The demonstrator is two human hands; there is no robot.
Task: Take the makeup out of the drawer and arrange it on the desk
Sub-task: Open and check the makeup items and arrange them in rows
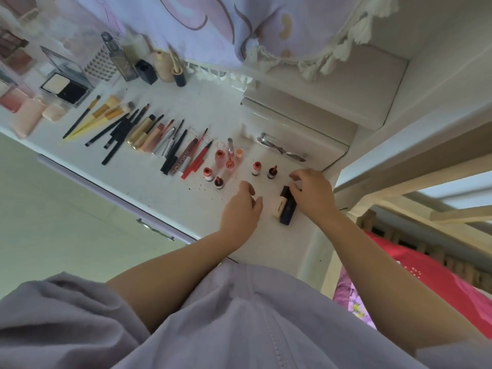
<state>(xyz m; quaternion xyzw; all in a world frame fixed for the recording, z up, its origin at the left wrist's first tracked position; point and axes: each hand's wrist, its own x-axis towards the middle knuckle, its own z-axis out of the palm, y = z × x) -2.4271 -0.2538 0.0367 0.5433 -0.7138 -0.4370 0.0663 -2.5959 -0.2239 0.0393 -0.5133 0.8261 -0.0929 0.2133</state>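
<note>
The right hand (311, 193) rests curled fingers on two tubes lying side by side on the tabletop (165, 182) — a dark tube (288, 211) and a cream one (279, 206); whether it truly grips them I cannot tell. The left hand (243, 206) hovers loose, holding nothing. Just beyond both hands stand small uncapped lipsticks (257, 169) — a careless sweep could topple them and smear the tabletop. The tubes, being round, may roll toward the edge near the wrist
</note>
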